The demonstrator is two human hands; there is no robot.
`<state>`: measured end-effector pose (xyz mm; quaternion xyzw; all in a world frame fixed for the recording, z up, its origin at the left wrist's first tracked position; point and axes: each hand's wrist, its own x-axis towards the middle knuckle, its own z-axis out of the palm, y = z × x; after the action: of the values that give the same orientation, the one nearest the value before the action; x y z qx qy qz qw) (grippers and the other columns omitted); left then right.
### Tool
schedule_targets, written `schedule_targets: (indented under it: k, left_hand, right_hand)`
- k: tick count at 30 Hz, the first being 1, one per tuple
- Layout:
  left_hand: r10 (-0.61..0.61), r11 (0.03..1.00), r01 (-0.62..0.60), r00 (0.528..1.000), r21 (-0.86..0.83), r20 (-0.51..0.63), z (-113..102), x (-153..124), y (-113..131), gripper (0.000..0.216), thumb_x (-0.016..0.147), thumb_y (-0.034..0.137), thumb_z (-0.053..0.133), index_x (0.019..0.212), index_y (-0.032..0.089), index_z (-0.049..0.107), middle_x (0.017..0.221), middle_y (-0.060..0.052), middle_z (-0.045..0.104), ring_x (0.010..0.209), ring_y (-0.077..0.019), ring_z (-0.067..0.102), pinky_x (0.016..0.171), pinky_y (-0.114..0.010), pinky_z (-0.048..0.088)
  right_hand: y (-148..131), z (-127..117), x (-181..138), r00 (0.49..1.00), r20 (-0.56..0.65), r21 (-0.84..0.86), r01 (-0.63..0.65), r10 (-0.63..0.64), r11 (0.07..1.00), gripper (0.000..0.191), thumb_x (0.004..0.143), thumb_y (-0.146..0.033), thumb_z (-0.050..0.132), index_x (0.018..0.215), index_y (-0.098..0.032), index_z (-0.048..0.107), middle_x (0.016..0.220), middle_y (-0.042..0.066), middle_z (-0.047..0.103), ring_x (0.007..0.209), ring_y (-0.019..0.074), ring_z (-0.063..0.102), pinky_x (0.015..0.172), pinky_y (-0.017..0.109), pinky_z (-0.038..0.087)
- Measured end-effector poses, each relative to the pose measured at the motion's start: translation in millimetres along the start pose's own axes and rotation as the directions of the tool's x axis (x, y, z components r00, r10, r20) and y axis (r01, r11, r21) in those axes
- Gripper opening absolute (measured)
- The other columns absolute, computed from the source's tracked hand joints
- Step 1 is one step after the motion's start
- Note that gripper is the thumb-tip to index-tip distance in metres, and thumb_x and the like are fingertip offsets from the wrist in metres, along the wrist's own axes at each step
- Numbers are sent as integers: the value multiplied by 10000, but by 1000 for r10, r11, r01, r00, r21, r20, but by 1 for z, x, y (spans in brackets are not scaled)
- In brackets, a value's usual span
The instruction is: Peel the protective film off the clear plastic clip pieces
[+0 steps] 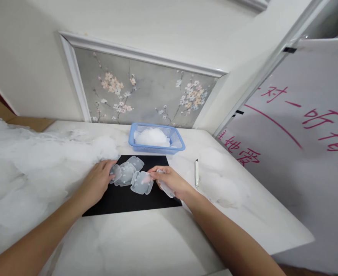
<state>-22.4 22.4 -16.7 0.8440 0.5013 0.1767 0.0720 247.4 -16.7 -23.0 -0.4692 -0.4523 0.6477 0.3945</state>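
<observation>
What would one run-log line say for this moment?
left hand: touching plastic pieces | right hand: holding plastic piece | surface: black mat | behind: blue basket of white fluff

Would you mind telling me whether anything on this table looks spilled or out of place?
Yes: white fluff lies loose across the table's left side, with another clump right of the black mat, though a blue basket holds some. The clear plastic pieces on the mat overlap in an untidy heap.
</observation>
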Motion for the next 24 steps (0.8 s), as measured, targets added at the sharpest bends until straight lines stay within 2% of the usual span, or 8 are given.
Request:
schedule_targets:
  k: [5, 11, 15, 18, 20, 21, 23, 24]
  left_hand:
    - [31, 998, -31, 1000, 63, 2, 1, 0, -4, 416, 851, 145, 404, 1246, 160, 535, 1140, -129, 564, 986, -279, 554, 879, -442, 467]
    - [-13, 999, 14, 999, 31, -40, -3, 2, 7, 438, 814, 128, 421, 1233, 166, 545, 989, -101, 538, 920, -256, 549, 829, -407, 471]
    - [-35, 999, 34, 992, -15, -124, -17, 2, 23, 269, 815, 191, 456, 1034, 186, 612, 937, -81, 565, 896, -252, 545, 820, -392, 450]
    - [-179, 975, 157, 975, -157, -134, -27, 0, 36, 114, 801, 295, 536, 855, 208, 586, 817, -40, 584, 830, -246, 552, 781, -378, 442]
    - [-306, 865, 268, 952, -423, -22, -28, -1, 43, 171, 779, 368, 599, 840, 214, 558, 781, -11, 597, 794, -225, 578, 747, -348, 455]
    - [-340, 746, 321, 937, -583, 81, -26, -3, 47, 226, 760, 396, 636, 866, 214, 555, 810, -6, 622, 814, -219, 603, 755, -336, 468]
    - [-309, 414, 423, 898, -806, 312, -18, -6, 53, 353, 718, 412, 709, 968, 210, 564, 942, -22, 677, 923, -227, 646, 833, -335, 489]
    - [-264, 253, 472, 874, -845, 409, -14, -8, 56, 418, 702, 397, 738, 1030, 206, 564, 1017, -40, 688, 985, -237, 652, 882, -342, 489]
  right_hand:
    - [1, 0, 1, 1000, 6, 9, -1, 1, 1000, 321, 702, -437, 720, 861, -161, 682, 759, 28, 674, 442, 45, 372, 400, 202, 239]
    - [4, -1, 3, 1000, 3, -18, -3, 3, 1000, 344, 697, -465, 720, 866, -167, 685, 756, 25, 678, 439, 46, 389, 411, 204, 275]
    - [5, -2, 4, 1000, -2, -21, 7, -7, 1000, 312, 713, -443, 711, 859, -168, 687, 752, 26, 677, 446, 48, 389, 417, 198, 286]
    - [5, -1, 4, 1000, -5, -26, 12, -12, 1000, 290, 731, -427, 694, 864, -169, 688, 783, 38, 686, 443, 45, 374, 415, 196, 276]
    - [3, -1, 4, 1000, -18, -42, 24, -25, 999, 266, 730, -405, 692, 855, -171, 689, 765, 31, 674, 459, 56, 413, 437, 200, 309]
    - [3, -1, 3, 999, -34, -59, 41, -43, 997, 246, 726, -387, 693, 842, -170, 690, 749, 26, 663, 491, 68, 451, 466, 203, 343]
    - [1, -1, 3, 992, -78, -102, 91, -99, 991, 213, 730, -362, 684, 825, -172, 692, 737, 21, 647, 589, 96, 524, 552, 210, 404]
    - [1, -1, 3, 987, -98, -121, 119, -131, 986, 212, 739, -366, 673, 828, -174, 691, 735, 19, 641, 630, 105, 539, 585, 212, 418]
